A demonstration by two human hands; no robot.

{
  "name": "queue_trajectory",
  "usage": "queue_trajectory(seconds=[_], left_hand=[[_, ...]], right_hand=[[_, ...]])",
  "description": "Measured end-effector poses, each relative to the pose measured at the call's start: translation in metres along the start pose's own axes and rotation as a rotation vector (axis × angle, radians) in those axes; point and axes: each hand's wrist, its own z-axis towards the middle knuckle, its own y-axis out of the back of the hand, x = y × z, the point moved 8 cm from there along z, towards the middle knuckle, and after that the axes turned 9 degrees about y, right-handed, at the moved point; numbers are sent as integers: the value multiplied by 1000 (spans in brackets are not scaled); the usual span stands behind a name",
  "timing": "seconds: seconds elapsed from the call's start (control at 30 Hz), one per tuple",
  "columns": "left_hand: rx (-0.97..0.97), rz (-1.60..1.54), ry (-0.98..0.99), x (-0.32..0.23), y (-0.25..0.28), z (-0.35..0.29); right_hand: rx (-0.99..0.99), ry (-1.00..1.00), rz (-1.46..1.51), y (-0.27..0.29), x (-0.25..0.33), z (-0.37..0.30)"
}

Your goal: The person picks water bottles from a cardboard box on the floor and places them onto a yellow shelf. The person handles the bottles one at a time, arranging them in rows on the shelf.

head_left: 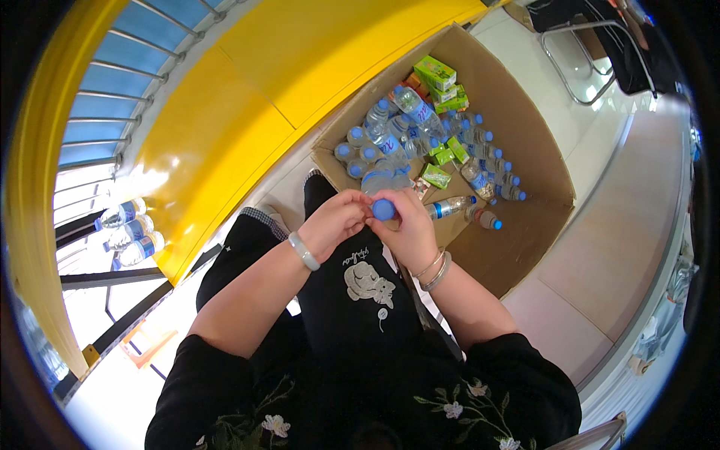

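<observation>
A clear plastic bottle with a blue cap [384, 210] is held upright between my hands, its cap facing me. My right hand [409, 223] curls round its top, thumb and fingers on either side of the cap. At the cap's left side my left hand [337, 222] is closed, its fingertips pressed together against the bottle. Just beyond them is a large cardboard box [514, 251]. Inside it lie several clear bottles [416, 105] with blue caps, several green drink cartons [435, 71], and a red-capped bottle [487, 219].
A yellow cabinet [247, 82] runs along the left of the box. Several bottles [135, 232] stand together at the far left, near a barred blue panel [112, 82]. A metal-framed chair [585, 56] stands on the tiled floor at the upper right.
</observation>
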Motion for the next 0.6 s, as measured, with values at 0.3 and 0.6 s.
queue_trajectory(seconds=[0.3,0.6], left_hand=[[129,-95,-245,9,23,-108],[85,-35,-462,38,48,-185]], right_hand=[[133,342,-110,-26,125,-11],[221,471,-122,-51,204,-41]])
